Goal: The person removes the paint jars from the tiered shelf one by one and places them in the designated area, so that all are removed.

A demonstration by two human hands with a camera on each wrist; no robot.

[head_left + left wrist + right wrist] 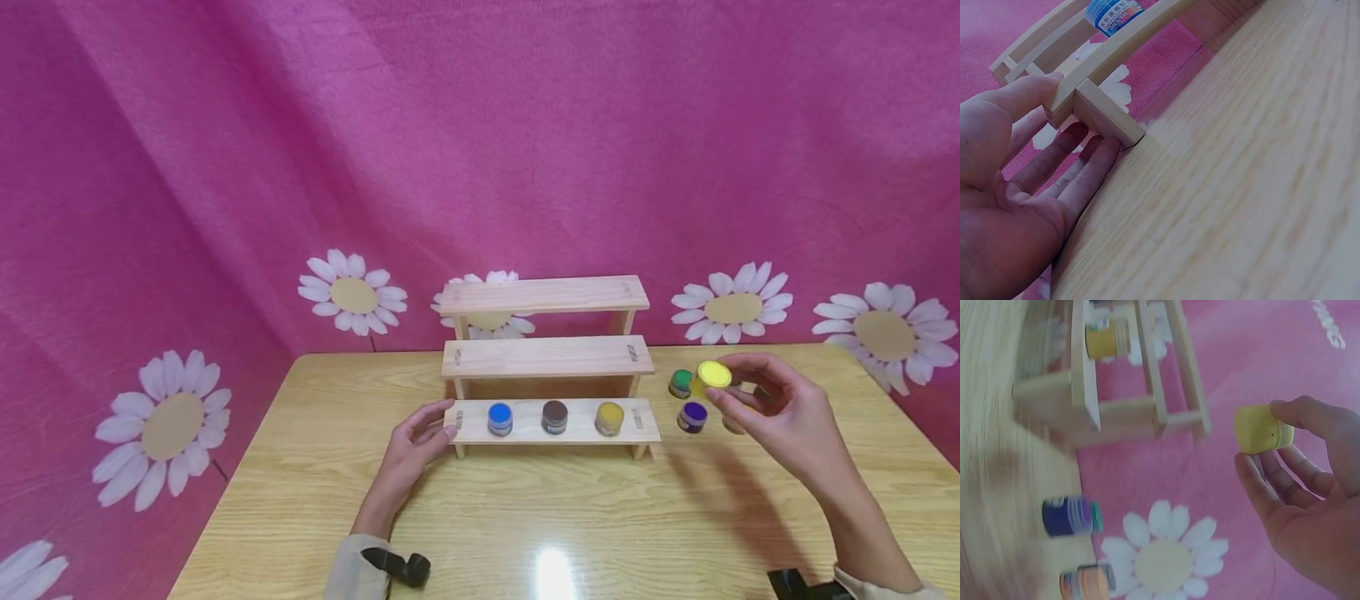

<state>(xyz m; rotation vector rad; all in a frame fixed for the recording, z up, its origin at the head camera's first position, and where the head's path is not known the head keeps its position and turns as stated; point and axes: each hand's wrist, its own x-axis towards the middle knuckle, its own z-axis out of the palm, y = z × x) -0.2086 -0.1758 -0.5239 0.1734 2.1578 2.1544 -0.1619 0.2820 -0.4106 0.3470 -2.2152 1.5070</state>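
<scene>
1 bright yellow jar (712, 377), roughly upright, is pinched in the right hand (787, 410), to the right of the 3-step wooden rack (547, 357); the left hand (414, 437), farther from the jar, grips the rack's lowest board (528, 423) at its left end.

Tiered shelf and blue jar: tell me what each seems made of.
Tiered shelf: wood, apparently unpainted and matte, judging by its pale, faintly grained surface. Blue jar: probably smooth plastic, since its wall looks translucent, though glass is possible.

Smooth wooden rack (547, 357), glossy table (480, 517)
</scene>
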